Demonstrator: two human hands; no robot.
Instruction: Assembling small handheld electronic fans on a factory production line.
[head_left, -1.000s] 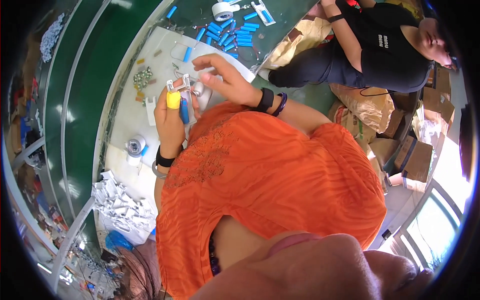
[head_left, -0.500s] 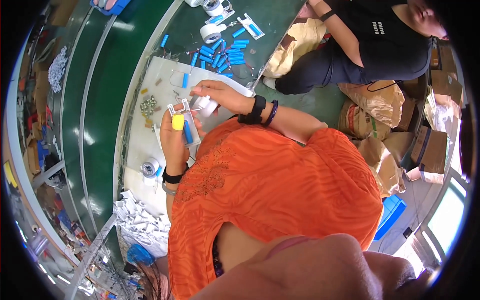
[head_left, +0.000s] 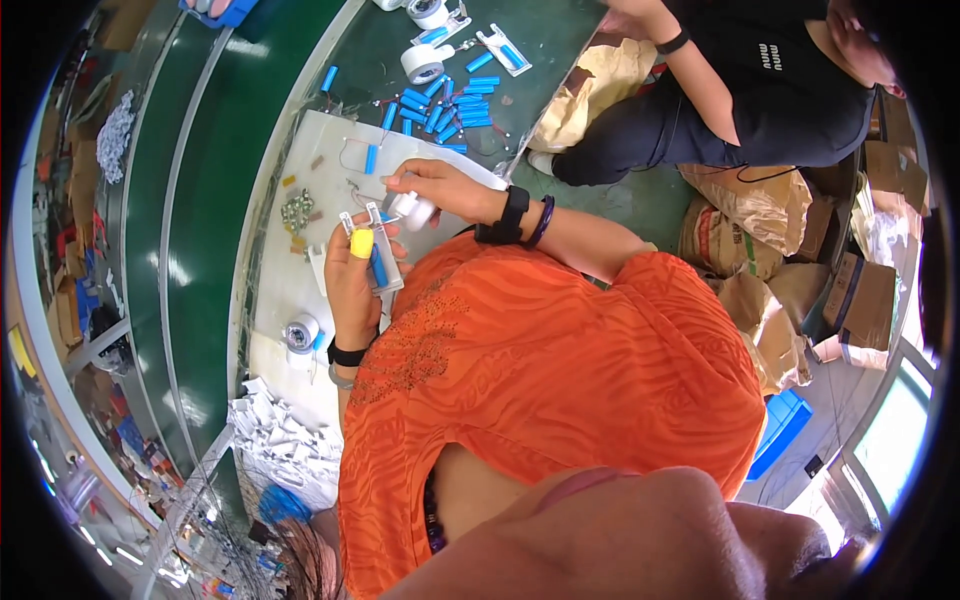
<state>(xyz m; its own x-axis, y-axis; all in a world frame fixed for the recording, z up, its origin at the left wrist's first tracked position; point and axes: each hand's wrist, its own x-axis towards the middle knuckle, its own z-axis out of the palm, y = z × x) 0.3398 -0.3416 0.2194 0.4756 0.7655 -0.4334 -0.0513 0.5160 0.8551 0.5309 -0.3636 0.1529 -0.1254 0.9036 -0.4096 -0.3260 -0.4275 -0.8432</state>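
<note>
In my left hand is a white plastic casing, gripped between the fingers and a thumb that wears a yellow cover. A blue cylindrical battery lies lengthwise inside this casing. My right hand pinches a white round plastic part right beside the casing's upper end. Its fingertips partly hide that part, and whether a wire joins it to the casing is too small to tell. Both hands are over the pale work board.
Several blue batteries with thin wires lie on the green table beyond, near white round housings. Small metal parts and a white round housing rest on the board. White plastic pieces are heaped nearby. A co-worker sits at right.
My left hand and the casing have shifted and tilted slightly to the right. The right hand stays nearly in place with the round part. The co-worker's arm has moved a little.
</note>
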